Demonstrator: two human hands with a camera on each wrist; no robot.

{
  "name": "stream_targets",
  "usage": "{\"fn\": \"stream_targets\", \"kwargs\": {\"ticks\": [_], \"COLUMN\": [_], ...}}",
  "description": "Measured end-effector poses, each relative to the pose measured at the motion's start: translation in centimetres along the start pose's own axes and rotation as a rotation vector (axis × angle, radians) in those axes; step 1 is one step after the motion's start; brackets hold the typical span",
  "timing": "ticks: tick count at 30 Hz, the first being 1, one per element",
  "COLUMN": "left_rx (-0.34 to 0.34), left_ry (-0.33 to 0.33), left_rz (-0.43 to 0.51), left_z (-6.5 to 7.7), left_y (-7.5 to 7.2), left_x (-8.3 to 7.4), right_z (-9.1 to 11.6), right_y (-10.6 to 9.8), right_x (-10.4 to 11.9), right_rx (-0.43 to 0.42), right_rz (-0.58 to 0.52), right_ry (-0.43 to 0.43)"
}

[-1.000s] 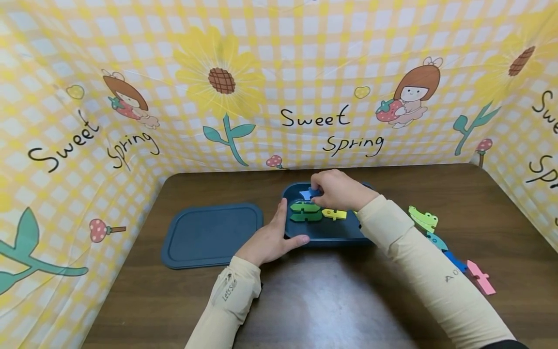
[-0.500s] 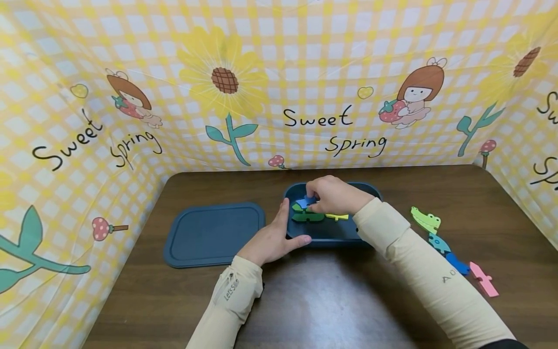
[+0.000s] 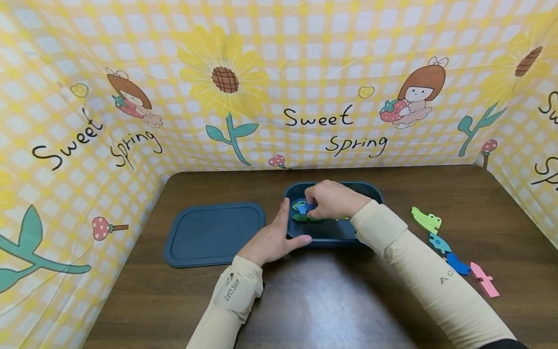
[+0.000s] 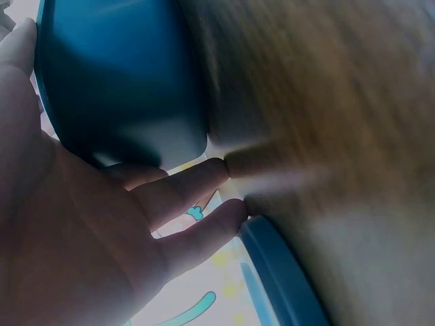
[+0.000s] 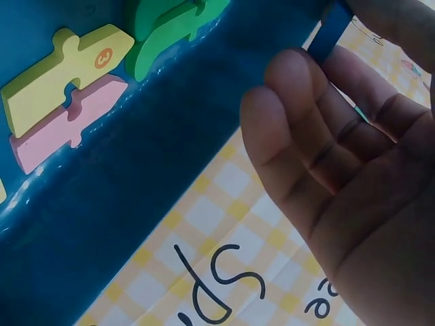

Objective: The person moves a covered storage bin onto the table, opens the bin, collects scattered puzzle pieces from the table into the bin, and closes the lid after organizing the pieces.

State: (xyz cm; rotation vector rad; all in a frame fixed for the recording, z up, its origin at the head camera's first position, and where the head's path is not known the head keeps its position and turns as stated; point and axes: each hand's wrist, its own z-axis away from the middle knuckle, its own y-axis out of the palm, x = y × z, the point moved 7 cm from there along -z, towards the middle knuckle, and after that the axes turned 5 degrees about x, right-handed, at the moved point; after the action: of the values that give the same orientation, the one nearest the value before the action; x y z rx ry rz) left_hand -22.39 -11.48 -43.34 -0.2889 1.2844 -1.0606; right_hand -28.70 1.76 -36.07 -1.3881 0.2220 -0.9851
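My right hand (image 3: pixel 335 199) reaches into the dark blue box (image 3: pixel 335 239) and pinches a blue puzzle piece (image 3: pixel 303 207) between thumb and fingers. In the right wrist view only an edge of that blue piece (image 5: pixel 331 30) shows. It sits over green puzzle pieces (image 3: pixel 301 218), partly covering them. My left hand (image 3: pixel 270 240) rests against the box's left end, fingers extended and thumb along the front. The left wrist view shows this palm (image 4: pixel 75 224) beside the box wall (image 4: pixel 129 81). A yellow piece marked 3 (image 5: pixel 68 78) and a pink piece (image 5: pixel 68 125) lie inside the box.
Left of the box lies its flat blue lid (image 3: pixel 215 235). To the right, on the wooden table (image 3: pixel 331 300), are a green crocodile-head piece (image 3: pixel 426 220), a teal piece (image 3: pixel 439 243), a blue piece (image 3: pixel 457 264) and a pink piece (image 3: pixel 485 279). A checked cloth hangs behind.
My right hand has brought the blue puzzle piece from the back of the box toward me, over the green pieces. The left hand stays at the box's end.
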Motion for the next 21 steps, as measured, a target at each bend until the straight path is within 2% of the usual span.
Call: {"fn": "stream_targets", "kwargs": {"ticks": [21], "left_rx": [-0.003], "left_ry": [0.003], "left_rz": [0.015], "left_z": [-0.07], "left_y": [0.00], "left_x": [0.03], "right_z": [-0.25], "right_y": [0.75], "right_x": [0.34], "right_rx": [0.058], "right_rz": [0.017], "right_ry": [0.015]}}
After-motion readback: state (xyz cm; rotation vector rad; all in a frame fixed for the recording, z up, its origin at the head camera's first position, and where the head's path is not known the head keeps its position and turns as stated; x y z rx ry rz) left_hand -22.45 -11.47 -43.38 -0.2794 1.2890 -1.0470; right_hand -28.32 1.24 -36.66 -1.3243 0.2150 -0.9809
